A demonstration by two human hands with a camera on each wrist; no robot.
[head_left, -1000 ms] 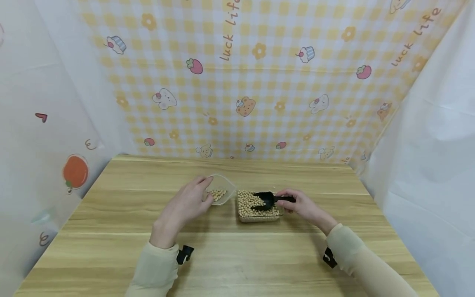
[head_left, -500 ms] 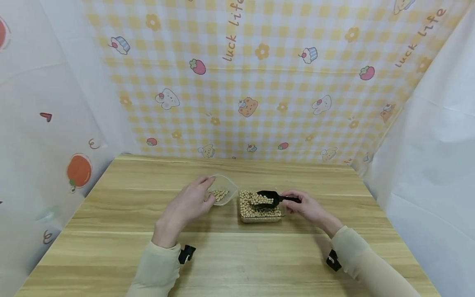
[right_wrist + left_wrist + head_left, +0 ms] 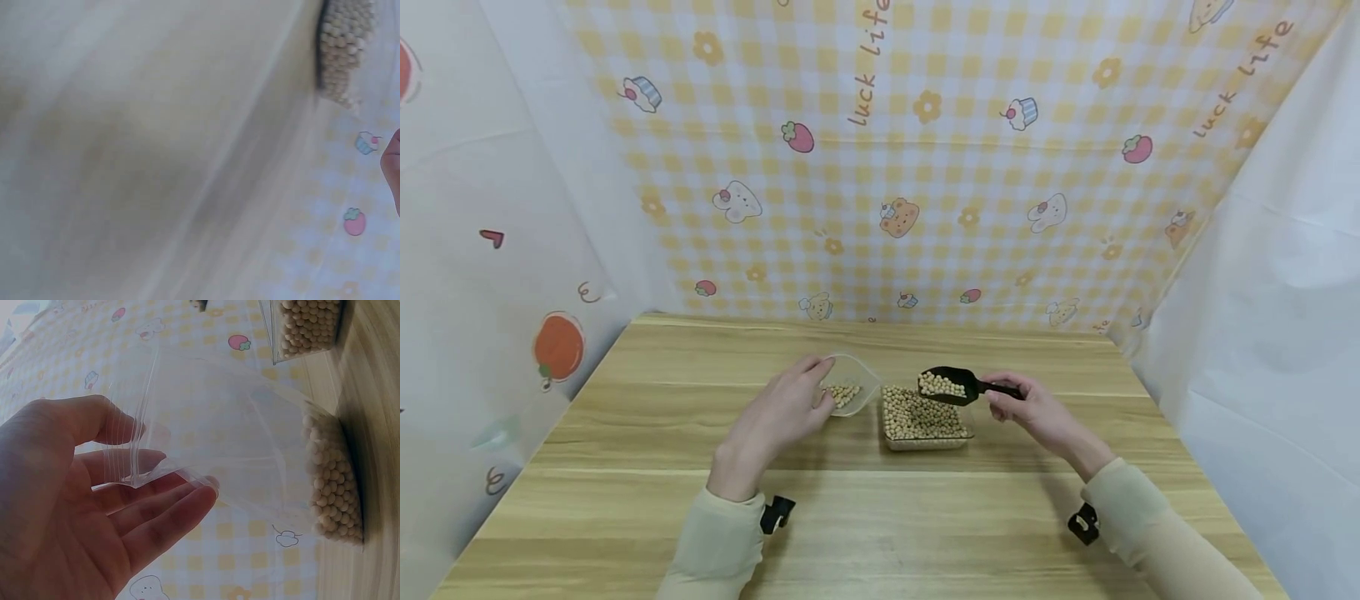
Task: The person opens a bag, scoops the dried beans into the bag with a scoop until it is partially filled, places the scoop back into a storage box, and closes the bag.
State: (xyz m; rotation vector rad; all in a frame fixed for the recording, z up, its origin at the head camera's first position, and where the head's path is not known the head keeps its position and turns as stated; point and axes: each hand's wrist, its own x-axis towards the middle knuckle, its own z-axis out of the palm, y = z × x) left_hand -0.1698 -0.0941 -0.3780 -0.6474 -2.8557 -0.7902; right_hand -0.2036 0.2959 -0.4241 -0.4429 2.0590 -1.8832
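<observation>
My left hand point(image 3: 775, 412) pinches the open top of a clear plastic zip bag point(image 3: 855, 369), which stands on the table. Through its film, a small heap of soybeans point(image 3: 331, 487) shows at the bottom in the left wrist view. In my right hand point(image 3: 1033, 410) is a black scoop point(image 3: 972, 388), gripped by its handle and raised just above a clear rectangular box point(image 3: 925, 444). Soybeans point(image 3: 940, 384) fill the scoop's bowl. More soybeans lie in the box, right of the bag. The right wrist view catches only an edge of the right hand point(image 3: 392, 165).
The wood-grain table point(image 3: 880, 525) runs back to a yellow checked cloth point(image 3: 850, 275). White cloths hang at the left point(image 3: 467, 333) and right point(image 3: 1262, 333) sides. Each wrist carries a small black mount.
The right hand has lifted the scoop out of the beans in the box and up to the right, its bowl now loaded. The left hand and the bag have stayed in place.
</observation>
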